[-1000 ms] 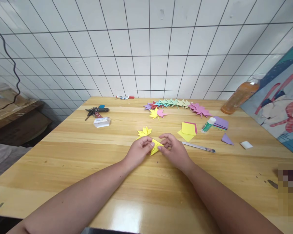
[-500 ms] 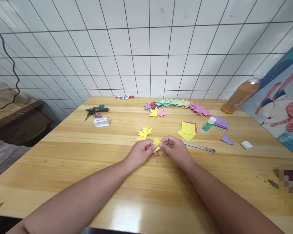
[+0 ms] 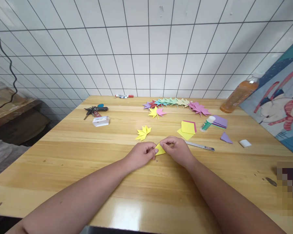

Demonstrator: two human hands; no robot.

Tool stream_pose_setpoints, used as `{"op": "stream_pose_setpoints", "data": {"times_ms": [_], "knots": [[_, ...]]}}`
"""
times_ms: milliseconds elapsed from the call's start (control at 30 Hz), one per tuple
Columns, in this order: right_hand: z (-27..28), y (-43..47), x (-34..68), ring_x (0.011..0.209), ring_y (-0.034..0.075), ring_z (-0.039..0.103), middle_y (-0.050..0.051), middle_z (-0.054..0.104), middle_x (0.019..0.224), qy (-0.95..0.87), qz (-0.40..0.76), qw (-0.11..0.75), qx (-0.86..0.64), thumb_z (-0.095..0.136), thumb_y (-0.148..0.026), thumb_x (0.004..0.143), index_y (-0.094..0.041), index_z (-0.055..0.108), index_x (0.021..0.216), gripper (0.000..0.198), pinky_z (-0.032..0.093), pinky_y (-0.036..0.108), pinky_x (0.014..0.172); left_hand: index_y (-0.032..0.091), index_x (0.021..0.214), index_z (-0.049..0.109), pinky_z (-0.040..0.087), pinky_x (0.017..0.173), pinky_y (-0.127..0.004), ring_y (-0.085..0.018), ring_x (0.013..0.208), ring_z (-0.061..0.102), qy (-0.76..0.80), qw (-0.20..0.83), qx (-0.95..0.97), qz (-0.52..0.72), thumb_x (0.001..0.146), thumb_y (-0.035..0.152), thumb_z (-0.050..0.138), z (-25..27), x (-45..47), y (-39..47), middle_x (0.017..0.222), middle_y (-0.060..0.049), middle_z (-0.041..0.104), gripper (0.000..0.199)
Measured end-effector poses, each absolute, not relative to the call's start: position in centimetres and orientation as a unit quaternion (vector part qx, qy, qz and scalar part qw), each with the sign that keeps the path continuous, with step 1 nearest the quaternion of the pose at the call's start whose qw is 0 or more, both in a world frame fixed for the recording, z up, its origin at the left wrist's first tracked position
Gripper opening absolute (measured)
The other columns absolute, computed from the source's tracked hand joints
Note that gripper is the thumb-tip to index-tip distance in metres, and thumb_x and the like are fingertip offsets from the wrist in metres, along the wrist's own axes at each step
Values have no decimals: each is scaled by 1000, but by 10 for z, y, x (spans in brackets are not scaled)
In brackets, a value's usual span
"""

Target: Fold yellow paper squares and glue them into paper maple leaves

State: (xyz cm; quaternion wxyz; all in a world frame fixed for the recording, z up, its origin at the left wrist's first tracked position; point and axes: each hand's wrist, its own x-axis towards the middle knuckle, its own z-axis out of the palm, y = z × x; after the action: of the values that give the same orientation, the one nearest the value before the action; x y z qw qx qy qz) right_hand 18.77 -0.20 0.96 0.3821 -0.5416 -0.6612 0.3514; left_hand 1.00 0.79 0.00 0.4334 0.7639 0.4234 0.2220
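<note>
Between my two hands is a small folded piece of yellow paper (image 3: 160, 149), low over the wooden table. My left hand (image 3: 142, 154) pinches its left side with the thumb on top. The fingers of my right hand (image 3: 177, 150) are closed at its upper right edge. Just beyond my left hand lies a yellow folded-paper leaf shape (image 3: 143, 133). A metal strip like a ruler or blade (image 3: 200, 146) lies beside my right hand, its left end hidden. Behind it are yellow paper squares (image 3: 187, 128) with a dark pink sheet underneath.
A glue stick (image 3: 207, 123) leans by a stack of coloured paper (image 3: 220, 121). Folded-paper pieces form an arc (image 3: 172, 102) at the back. Keys (image 3: 95, 111), an eraser-like white block (image 3: 101, 121) and a marker (image 3: 124, 96) lie left; a bottle (image 3: 239, 97) stands right.
The yellow paper has turned and sits lower, showing a wider triangle. My right hand has shifted to its upper right edge; my left hand keeps its pinch.
</note>
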Motion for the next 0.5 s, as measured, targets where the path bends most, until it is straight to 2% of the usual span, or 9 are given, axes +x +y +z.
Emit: {"op": "stream_pose_setpoints", "data": {"times_ms": [233, 400, 500], "knots": [[10, -3, 186, 64, 15, 61, 3, 68, 70, -632, 342, 398, -571, 58, -27, 69, -18, 66, 66, 13, 48, 25, 60, 18, 61, 53, 30, 50, -22, -10, 49, 41, 428, 406, 779, 214, 84, 39, 43, 2, 10, 7, 54, 3, 51, 33], [5, -2, 188, 70, 16, 62, 4, 69, 79, -609, 415, 402, -543, 57, -37, 74, -19, 68, 85, 24, 48, 27, 64, 18, 60, 53, 32, 52, -22, -11, 51, 43, 441, 416, 762, 227, 84, 39, 42, 1, 10, 8, 55, 2, 53, 34], [4, -1, 189, 65, 15, 60, 2, 67, 71, -621, 395, 392, -553, 59, -36, 73, -18, 66, 75, 19, 47, 26, 62, 17, 60, 54, 33, 53, -22, -11, 52, 44, 436, 424, 756, 242, 85, 42, 41, 2, 10, 8, 56, 2, 54, 37]]}}
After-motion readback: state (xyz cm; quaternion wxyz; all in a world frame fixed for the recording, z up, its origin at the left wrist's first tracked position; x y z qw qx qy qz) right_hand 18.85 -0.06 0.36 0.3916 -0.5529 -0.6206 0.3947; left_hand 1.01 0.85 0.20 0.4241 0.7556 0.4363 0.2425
